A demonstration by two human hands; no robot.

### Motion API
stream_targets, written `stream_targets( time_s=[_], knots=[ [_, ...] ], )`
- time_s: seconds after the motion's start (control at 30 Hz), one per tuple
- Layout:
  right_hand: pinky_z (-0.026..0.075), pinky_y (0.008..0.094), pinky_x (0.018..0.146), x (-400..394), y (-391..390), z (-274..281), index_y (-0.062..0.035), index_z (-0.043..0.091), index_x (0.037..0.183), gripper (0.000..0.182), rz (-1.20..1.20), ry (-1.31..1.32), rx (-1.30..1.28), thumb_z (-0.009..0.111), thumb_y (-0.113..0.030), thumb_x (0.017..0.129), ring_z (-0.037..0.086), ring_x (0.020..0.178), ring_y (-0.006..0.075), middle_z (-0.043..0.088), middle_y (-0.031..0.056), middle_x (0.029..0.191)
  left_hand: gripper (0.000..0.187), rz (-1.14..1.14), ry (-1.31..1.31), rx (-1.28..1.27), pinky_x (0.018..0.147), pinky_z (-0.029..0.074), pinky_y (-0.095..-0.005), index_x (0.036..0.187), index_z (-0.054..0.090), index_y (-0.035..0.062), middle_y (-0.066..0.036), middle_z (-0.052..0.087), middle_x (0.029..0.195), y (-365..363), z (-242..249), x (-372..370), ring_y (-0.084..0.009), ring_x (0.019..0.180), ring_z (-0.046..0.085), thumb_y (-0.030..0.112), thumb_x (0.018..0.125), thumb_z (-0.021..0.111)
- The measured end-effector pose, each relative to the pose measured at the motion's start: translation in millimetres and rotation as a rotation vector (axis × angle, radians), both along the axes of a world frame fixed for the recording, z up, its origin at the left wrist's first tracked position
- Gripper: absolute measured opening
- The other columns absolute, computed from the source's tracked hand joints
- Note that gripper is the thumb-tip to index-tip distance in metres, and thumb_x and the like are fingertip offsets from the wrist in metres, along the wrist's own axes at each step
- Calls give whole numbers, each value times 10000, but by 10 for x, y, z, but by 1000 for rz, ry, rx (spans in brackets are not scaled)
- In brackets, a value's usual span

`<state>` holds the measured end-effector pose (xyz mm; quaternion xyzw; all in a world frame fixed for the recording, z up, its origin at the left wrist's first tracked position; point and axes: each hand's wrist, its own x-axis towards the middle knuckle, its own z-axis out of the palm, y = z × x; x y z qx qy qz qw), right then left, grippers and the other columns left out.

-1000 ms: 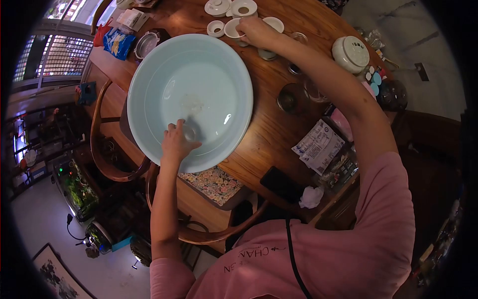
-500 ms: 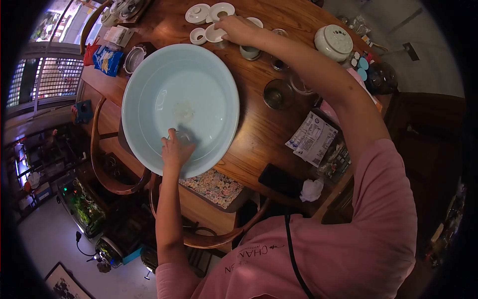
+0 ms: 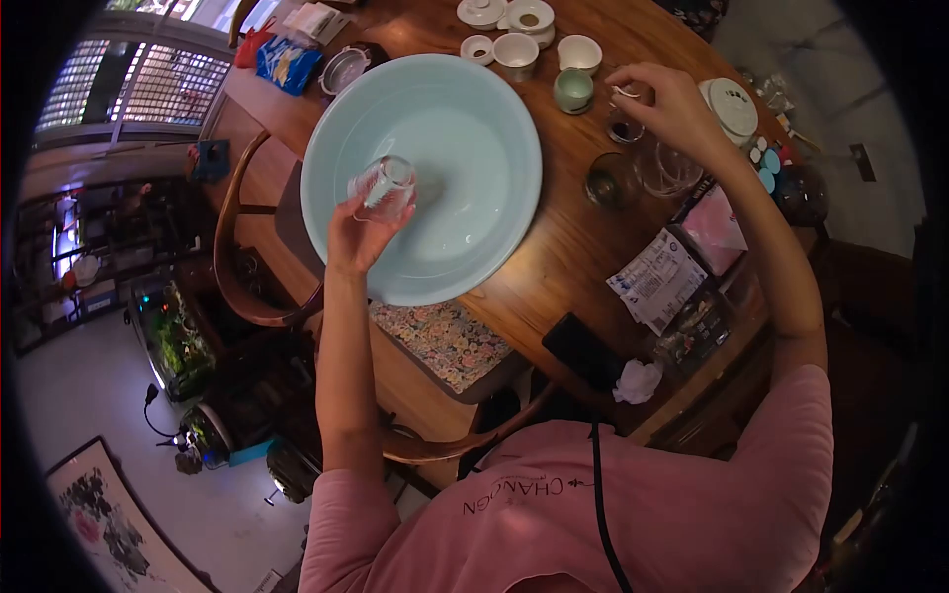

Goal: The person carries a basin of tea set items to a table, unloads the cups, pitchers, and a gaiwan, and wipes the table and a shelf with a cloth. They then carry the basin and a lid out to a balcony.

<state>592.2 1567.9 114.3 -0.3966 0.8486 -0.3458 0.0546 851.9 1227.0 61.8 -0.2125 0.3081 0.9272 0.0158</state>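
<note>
My left hand [image 3: 362, 235] is closed around a clear glass cup [image 3: 384, 188], tilted above the large pale-blue basin [image 3: 326, 128]. The basin holds shallow water. Farther right over the wooden table, my right hand [image 3: 664, 104] has its fingers curled round a small clear glass [image 3: 633, 91], mostly hidden by them. Just below that stands another small glass [image 3: 625, 127] with a dark base. Left of my right hand are a pale-green cup [image 3: 573, 91], a white cup [image 3: 579, 54] and a second white cup [image 3: 515, 56].
A white lidded pot [image 3: 733, 111] stands beyond my right wrist. Nearer are a dark glass bowl [image 3: 611, 182], printed packets [image 3: 660, 281], a black phone [image 3: 583, 351] and crumpled tissue [image 3: 638, 381]. A blue snack bag [image 3: 288, 65] lies left. Wooden chairs [image 3: 229, 247] border the table.
My left hand has lifted the glass cup up out of the basin. My right hand has left the white cup and moved right to the glasses. The view has shifted left.
</note>
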Motion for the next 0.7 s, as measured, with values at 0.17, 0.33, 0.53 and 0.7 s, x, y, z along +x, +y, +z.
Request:
stream_targets(
  time_s=[0.17,0.33,0.53,0.7],
  knots=[
    [495,356,652,264,-47,153,-44,644,959,230,-40,-101,-17,648,-181,774,626,707,235,638,121,863,732,11,405,336,953,411,-452,1366,343,108,-229,411,1269,200,106,-203,-376,1125,436,220,715,657],
    [464,368,741,500,62,32,-64,628,1019,365,-38,-10,132,686,-307,754,604,812,230,625,101,886,734,-121,-121,-870,832,476,-363,1327,418,139,-145,507,1151,182,369,-499,-261,1011,519,94,648,693],
    [349,402,904,1003,145,-297,-78,431,1280,781,-178,210,612,766,-393,647,465,1066,297,515,115,1118,695,-242,230,-1537,798,487,-341,1249,469,126,-135,530,1043,1042,759,-1126,-233,938,546,107,603,726],
    [369,430,864,1104,134,-437,-66,431,1192,781,-250,86,470,826,-300,561,500,1015,323,511,159,1077,695,-422,419,-1684,838,470,-391,1222,468,117,-171,518,1044,1582,460,-1667,-320,967,539,97,575,720]
  ],
)
